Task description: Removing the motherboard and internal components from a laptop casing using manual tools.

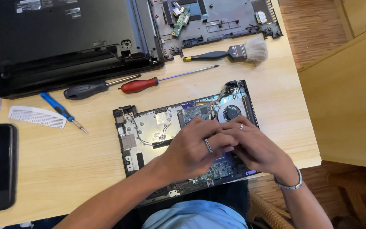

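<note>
Left hand [193,148]: laid knuckles-up on the middle of the opened laptop base, fingers bent and narrow, tips pressed down beside the right hand's; whether anything small is pinched beneath cannot be told.
Right hand [257,146]: touching the left at about 3 o'clock from it, fingers curled close over the same spot on the board; grip hidden, contents cannot be told.
Opened laptop base [149,135]: at the near table edge, lying flat, partly overhanging toward the lap.
Long axis: running roughly 8 o'clock to 2 o'clock, tilted a little against the table edge; fan corner pointing toward 2 o'clock, hinge corner toward 10 o'clock.
Progress, judged: cover already off, green circuit board [195,111], metal shield and round fan [231,113] laid bare; board and fan seemingly not yet lifted out, work centred on the board's middle.
Blue screwdriver [60,109]: at 9 o'clock, beside a white comb [37,116], untouched.
Black-handled screwdriver [90,89] and red-handled screwdriver [142,85]: at 11 o'clock, lying nearly end to end, well apart from both hands.
Brush [229,54]: at 1 o'clock, bristles toward 3 o'clock.
Second stripped chassis [234,19]: farthest, 12 to 1 o'clock, beside a dark laptop shell [64,38] at 10 o'clock.
</note>
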